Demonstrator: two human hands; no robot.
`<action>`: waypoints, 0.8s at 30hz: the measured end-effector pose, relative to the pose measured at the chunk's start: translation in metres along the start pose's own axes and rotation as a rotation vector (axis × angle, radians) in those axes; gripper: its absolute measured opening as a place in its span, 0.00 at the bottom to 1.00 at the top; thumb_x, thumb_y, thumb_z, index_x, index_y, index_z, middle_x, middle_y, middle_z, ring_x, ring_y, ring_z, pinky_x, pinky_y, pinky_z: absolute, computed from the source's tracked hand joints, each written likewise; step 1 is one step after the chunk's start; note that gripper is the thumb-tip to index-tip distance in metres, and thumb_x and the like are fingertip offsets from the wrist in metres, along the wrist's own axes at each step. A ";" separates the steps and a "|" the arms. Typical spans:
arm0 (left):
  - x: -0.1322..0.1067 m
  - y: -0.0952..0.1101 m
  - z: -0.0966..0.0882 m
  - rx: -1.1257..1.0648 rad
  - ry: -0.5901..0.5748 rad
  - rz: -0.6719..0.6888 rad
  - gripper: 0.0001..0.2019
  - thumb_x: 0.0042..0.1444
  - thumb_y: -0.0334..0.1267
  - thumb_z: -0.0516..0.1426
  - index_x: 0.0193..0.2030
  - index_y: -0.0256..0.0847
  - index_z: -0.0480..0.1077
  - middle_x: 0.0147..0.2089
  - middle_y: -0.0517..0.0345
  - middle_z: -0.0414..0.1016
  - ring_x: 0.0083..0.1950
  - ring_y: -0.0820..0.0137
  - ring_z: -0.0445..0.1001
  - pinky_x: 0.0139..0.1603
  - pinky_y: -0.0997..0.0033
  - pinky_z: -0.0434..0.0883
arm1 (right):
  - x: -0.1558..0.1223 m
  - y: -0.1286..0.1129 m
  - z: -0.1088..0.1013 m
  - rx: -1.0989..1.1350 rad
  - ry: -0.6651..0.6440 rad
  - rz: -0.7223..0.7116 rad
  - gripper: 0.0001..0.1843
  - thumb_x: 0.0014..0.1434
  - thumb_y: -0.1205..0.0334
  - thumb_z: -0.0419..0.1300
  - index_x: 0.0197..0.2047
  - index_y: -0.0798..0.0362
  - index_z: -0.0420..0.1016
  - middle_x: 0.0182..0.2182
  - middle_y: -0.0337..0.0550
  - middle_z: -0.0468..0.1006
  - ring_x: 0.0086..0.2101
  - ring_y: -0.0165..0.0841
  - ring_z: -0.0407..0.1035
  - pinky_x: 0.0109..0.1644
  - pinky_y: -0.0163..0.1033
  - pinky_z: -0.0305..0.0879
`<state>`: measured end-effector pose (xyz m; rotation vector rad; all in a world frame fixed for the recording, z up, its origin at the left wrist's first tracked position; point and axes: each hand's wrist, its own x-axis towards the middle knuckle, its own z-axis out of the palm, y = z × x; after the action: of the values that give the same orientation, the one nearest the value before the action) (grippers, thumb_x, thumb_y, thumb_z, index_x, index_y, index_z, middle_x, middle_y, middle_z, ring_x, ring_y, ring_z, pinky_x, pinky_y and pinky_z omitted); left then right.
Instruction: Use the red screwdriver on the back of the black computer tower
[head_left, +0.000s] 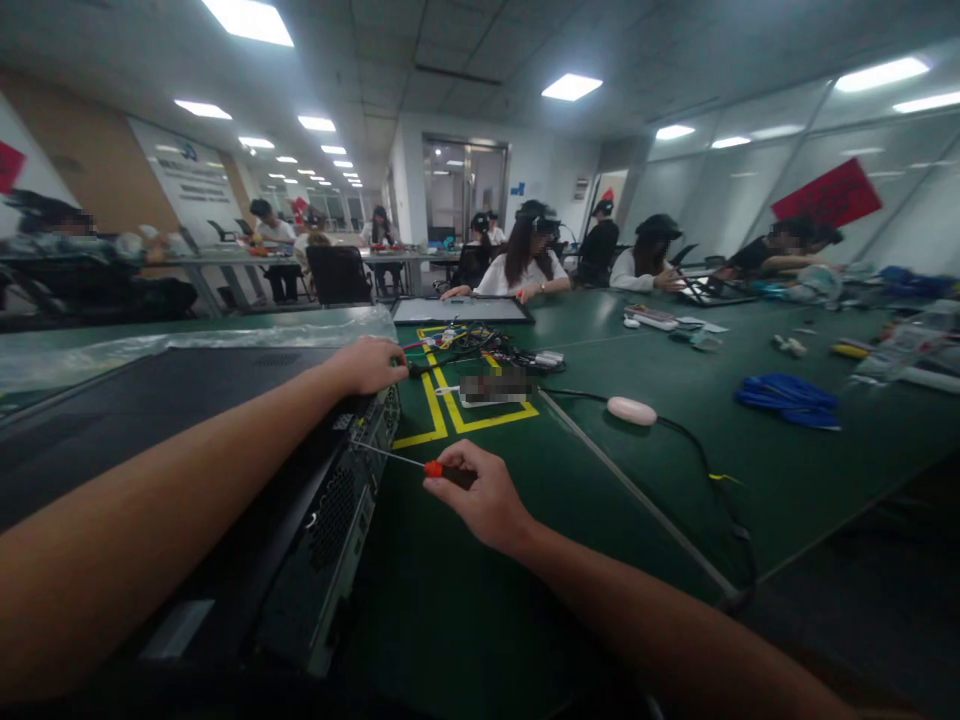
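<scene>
A black desktop computer case lies flat on the green table at my left, its perforated metal rear panel facing right. My left hand reaches across the case and grips its far rear corner, fingers bent over the edge. In my right hand is a screwdriver with a red and dark handle, held between thumb and fingers. Its long thin shaft points left, and the tip meets the rear panel near the upper edge. Whether it sits in a screw is too small to tell.
Beyond the case lies a bundle of cables by yellow tape marks. A pale oval device on a black cord and a blue cable coil lie to the right. Across the table, a person handles a flat panel. Clear plastic wrap lies behind the case.
</scene>
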<state>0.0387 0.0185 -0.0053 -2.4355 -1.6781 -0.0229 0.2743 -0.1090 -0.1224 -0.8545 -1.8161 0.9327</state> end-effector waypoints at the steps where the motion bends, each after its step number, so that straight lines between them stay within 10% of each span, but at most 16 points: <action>1: -0.001 0.001 -0.001 0.008 -0.001 -0.011 0.26 0.64 0.49 0.48 0.56 0.40 0.80 0.62 0.44 0.81 0.63 0.55 0.77 0.67 0.59 0.70 | 0.000 -0.002 -0.001 0.001 -0.006 0.008 0.10 0.62 0.57 0.71 0.41 0.52 0.78 0.34 0.38 0.79 0.35 0.34 0.73 0.42 0.39 0.67; 8: -0.013 0.017 -0.015 0.141 0.028 -0.127 0.27 0.65 0.51 0.49 0.60 0.40 0.77 0.61 0.35 0.81 0.59 0.41 0.80 0.53 0.46 0.77 | 0.002 -0.011 -0.006 -0.023 -0.058 0.046 0.09 0.70 0.57 0.62 0.41 0.53 0.79 0.32 0.37 0.77 0.34 0.32 0.70 0.40 0.37 0.65; 15: -0.020 0.041 -0.026 0.294 0.061 -0.086 0.22 0.64 0.40 0.50 0.57 0.33 0.78 0.52 0.27 0.84 0.53 0.38 0.83 0.46 0.46 0.77 | 0.018 -0.027 -0.032 0.041 -0.250 0.106 0.20 0.53 0.65 0.76 0.42 0.51 0.71 0.31 0.31 0.73 0.32 0.30 0.69 0.37 0.35 0.65; 24: -0.019 0.049 -0.019 0.223 0.059 -0.007 0.21 0.63 0.29 0.47 0.49 0.30 0.81 0.48 0.21 0.83 0.52 0.34 0.83 0.47 0.40 0.77 | 0.025 -0.008 -0.023 0.173 -0.115 0.142 0.17 0.53 0.57 0.78 0.38 0.53 0.77 0.33 0.36 0.79 0.32 0.32 0.72 0.35 0.36 0.69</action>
<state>0.0787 -0.0193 0.0044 -2.2435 -1.5722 0.0863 0.2848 -0.0857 -0.0986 -0.8436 -1.7583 1.2333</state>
